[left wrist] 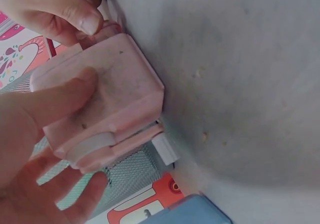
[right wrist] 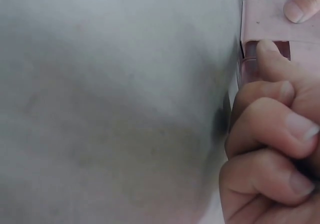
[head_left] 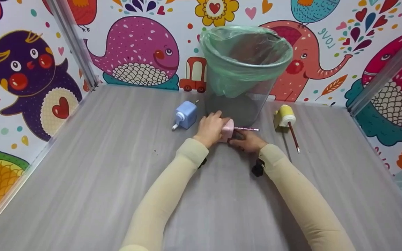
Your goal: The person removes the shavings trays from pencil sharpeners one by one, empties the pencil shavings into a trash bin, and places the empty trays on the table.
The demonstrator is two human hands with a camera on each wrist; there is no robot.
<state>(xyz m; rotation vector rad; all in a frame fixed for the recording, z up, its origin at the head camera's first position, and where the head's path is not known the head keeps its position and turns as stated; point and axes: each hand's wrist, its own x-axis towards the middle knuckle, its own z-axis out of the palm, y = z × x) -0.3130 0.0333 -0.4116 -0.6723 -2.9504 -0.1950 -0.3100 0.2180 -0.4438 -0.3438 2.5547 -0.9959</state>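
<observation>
A pink crank pencil sharpener [head_left: 226, 131] stands on the table in front of the bin, with a patterned pencil [head_left: 250, 129] sticking out of its right end. My left hand [head_left: 211, 128] grips the sharpener's body, thumb laid flat across the pink face in the left wrist view. On the other end, my right hand [head_left: 249, 141] pinches the clear shavings drawer [right wrist: 248, 71], which is partly out of its slot. The right thumb presses at the drawer's opening, and the other fingers [right wrist: 272, 121] are curled. A white crank handle [left wrist: 165, 149] shows at the sharpener's far end.
A clear bin [head_left: 246, 69] lined with a green bag stands right behind the hands. A blue sharpener [head_left: 186, 114] is to the left, and a yellow sharpener [head_left: 286, 115] holding a dark red pencil [head_left: 293, 137] to the right. Patterned walls [head_left: 145, 45] enclose the table.
</observation>
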